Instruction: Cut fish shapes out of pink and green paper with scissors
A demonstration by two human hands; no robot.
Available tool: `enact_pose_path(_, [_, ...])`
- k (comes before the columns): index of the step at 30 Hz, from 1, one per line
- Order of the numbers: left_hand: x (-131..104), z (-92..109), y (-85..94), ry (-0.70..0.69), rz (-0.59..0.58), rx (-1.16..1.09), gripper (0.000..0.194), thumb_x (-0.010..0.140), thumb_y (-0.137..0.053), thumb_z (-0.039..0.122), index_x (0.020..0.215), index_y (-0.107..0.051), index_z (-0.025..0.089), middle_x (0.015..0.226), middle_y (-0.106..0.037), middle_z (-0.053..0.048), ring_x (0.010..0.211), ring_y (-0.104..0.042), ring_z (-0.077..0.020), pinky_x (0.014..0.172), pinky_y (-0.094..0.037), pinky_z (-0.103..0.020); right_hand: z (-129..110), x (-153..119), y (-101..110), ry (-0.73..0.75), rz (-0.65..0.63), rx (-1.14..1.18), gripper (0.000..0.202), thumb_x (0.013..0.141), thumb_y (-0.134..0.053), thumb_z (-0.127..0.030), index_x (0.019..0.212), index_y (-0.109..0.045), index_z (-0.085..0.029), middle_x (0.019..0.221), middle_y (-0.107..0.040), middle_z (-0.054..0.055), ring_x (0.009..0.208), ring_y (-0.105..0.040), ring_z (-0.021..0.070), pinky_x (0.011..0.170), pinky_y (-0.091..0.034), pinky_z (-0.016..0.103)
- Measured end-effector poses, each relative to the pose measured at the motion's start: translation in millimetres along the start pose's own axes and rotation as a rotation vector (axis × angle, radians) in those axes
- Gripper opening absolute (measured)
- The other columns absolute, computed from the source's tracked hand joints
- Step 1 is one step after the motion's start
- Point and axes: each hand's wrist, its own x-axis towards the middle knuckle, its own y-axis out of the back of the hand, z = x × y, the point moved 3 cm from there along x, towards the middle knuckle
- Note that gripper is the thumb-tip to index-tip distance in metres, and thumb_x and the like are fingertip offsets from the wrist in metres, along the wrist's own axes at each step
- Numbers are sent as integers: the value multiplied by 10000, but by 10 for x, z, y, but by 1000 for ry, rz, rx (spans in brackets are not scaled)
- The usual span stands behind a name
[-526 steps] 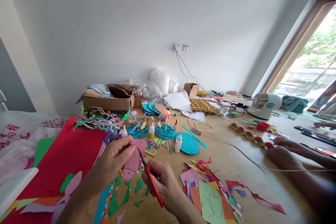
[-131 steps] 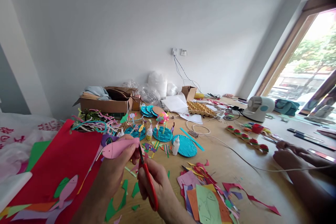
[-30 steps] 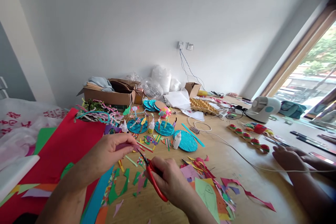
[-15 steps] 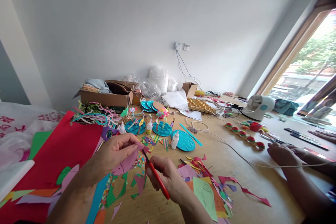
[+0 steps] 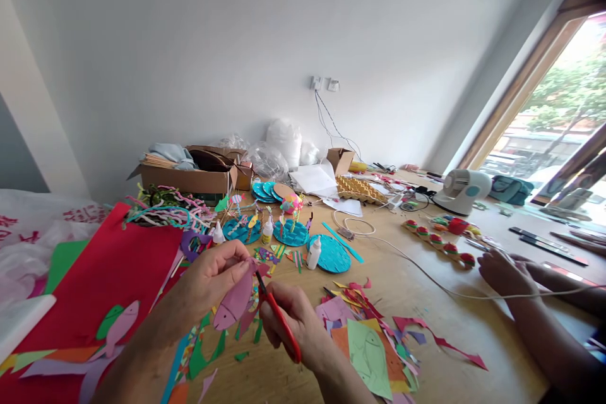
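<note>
A pink paper fish [image 5: 233,304] with a drawn eye and mouth hangs head-down from my left hand [image 5: 222,274], pinched near its tail. My right hand [image 5: 296,319] is wrapped round red-handled scissors [image 5: 283,322]. Their dark blades point up and left, at the paper edge just beside my left fingertips. How far the blades are apart I cannot make out. Green paper scraps [image 5: 203,353] lie on the table under the fish. Off to the right rests a light green sheet [image 5: 369,356] with a fish drawn on it, on top of coloured offcuts.
Another person's hands [image 5: 509,274] work at the right. Glue bottles [image 5: 314,254] stand by blue discs [image 5: 335,254] beyond my hands. A white cable [image 5: 426,278] crosses the table. Red sheets [image 5: 95,278] with a pink paper fish [image 5: 123,323] lie left; a small fan [image 5: 461,192] stands back right.
The pink fish has swung lower and turned, showing more of its head. The scissors stay at its tail end. My view has shifted slightly.
</note>
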Motion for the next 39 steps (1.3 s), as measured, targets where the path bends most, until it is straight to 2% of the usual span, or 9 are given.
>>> enact_pose_path(7, [6, -61, -35, -4, -20, 14, 227, 790, -563, 431, 726, -542, 214, 621, -508, 60, 588, -443, -135, 554, -346, -241, 18, 2, -37, -2, -7, 22, 409, 817, -595, -531, 620, -459, -199, 437, -449, -72, 376, -325, 53, 383, -274, 171])
enact_pose_path(13, [7, -92, -63, -31, -22, 39, 220, 842, -511, 423, 751, -528, 224, 624, -477, 64, 595, -431, -137, 555, -350, -238, 33, 2, -71, 16, 23, 68, 441, 814, -593, -583, 640, -470, -196, 438, -445, -67, 385, -344, 62, 393, -296, 175])
enact_pose_path(21, [25, -66, -110, -38, 20, 75, 242, 801, -508, 450, 715, -513, 224, 618, -459, 60, 584, -414, -142, 544, -347, -246, 84, 19, -83, 36, 14, 102, 564, 761, -562, -747, 675, -470, -197, 457, -443, -64, 379, -344, 61, 384, -284, 182])
enact_pose_path(29, [11, -48, -113, -45, 9, 82, 228, 815, -503, 434, 719, -513, 227, 627, -470, 55, 609, -435, -151, 569, -372, -249, 29, 10, -97, 17, 49, 125, 602, 689, -589, -788, 641, -447, -205, 425, -424, -75, 362, -330, 56, 377, -235, 188])
enact_pose_path(39, [14, -70, -123, -75, 1, 62, 257, 821, -514, 449, 691, -515, 227, 588, -447, 63, 551, -405, -134, 513, -339, -231, 28, 2, -100, -1, 84, 85, 567, 733, -597, -727, 584, -422, -208, 399, -424, -73, 356, -313, 50, 372, -228, 182])
